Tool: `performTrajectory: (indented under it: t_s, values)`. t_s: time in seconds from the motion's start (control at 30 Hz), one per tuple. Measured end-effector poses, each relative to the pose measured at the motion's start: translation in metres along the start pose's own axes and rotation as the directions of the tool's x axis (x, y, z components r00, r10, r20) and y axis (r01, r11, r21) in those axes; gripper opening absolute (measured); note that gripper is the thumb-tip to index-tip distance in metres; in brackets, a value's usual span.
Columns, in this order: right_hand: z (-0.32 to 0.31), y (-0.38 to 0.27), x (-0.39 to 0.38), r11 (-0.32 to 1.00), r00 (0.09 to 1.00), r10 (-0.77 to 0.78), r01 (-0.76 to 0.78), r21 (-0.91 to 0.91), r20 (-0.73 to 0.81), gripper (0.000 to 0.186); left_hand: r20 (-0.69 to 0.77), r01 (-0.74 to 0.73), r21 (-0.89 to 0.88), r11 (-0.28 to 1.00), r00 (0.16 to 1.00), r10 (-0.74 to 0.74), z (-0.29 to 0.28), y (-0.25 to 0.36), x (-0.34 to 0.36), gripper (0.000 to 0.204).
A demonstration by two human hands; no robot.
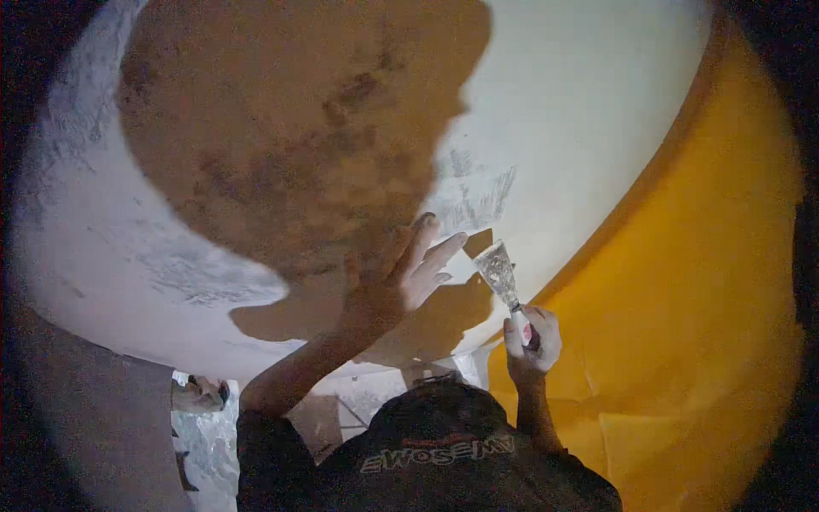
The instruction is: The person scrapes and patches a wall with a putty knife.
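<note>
A broad, curved white surface point(589, 111) fills the upper middle, with a large brown shadow across it. My left hand point(418, 269) is raised toward it, fingers stretched out and apart, nothing in the palm. Whether its fingertips touch the surface I cannot tell. Just beyond them lies a grey, streaky patch point(479, 189). My right hand point(536, 337) is closed round the pale handle of a putty knife point(499, 275). The knife's flared, smeared blade points up and left, close to the lower right of the white surface.
An orange-yellow wall or sheet point(682, 324) curves along the right side. More grey smudges point(200, 273) mark the white surface at left. Below, past my dark shirt point(426, 452), a bright strip of ground point(213, 461) shows, with what looks like a foot point(200, 395).
</note>
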State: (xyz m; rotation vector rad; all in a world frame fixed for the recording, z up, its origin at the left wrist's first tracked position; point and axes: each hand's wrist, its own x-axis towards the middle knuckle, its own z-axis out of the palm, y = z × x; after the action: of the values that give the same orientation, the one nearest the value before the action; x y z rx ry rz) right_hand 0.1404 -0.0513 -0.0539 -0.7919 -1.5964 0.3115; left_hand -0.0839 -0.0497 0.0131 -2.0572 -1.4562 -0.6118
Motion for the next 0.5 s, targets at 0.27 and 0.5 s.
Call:
performTrajectory:
  t_s: [0.27,0.5]
  values:
    - [0.012,0.002,-0.002,0.985,0.985,0.174,-0.174,0.012,-0.011,0.027,-0.224,0.071,0.100,0.992,0.974,-0.047,0.011,0.028,0.023,0.041]
    - [0.015,-0.008,0.011,0.962,0.971,0.232,-0.239,0.135,0.062,0.024,-0.154,-0.059,-0.248,0.967,0.988,0.020,-0.011,0.027,-0.016,0.040]
